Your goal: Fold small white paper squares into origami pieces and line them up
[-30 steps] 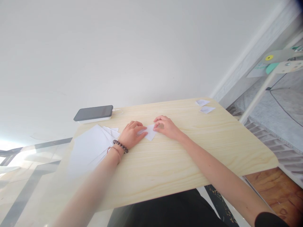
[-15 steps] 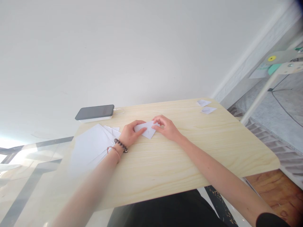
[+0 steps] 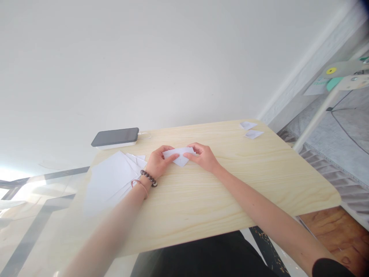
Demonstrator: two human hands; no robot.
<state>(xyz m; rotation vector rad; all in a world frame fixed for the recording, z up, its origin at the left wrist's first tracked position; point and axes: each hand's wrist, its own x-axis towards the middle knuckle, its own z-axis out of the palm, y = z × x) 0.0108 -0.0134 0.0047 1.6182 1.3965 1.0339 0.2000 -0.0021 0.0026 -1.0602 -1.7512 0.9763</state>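
Note:
Between my two hands is a small folded sheet of white paper (image 3: 181, 159), its straight edge at the top and a point facing me. My left hand (image 3: 160, 159) pinches its left side, thumb lying across the front and fingers behind. On the right side, my right hand (image 3: 203, 157) grips it the same way, with the thumb near the centre. Both sets of fingertips are partly hidden behind the paper. A stack of white paper sheets (image 3: 108, 175) lies beside my left wrist, partly under the forearm.
A dark-screened phone (image 3: 117, 136) rests on a white block at the table's back left, with a white cable. Two folded white paper pieces (image 3: 248, 125) lie at the back right of the wooden table (image 3: 259, 173). A wall rises behind; a pale pole (image 3: 317, 115) stands right.
My right thumb has shifted slightly left over the paper, and the right fingers have moved behind it. The paper's lower point sits a little higher, and the paper looks more level.

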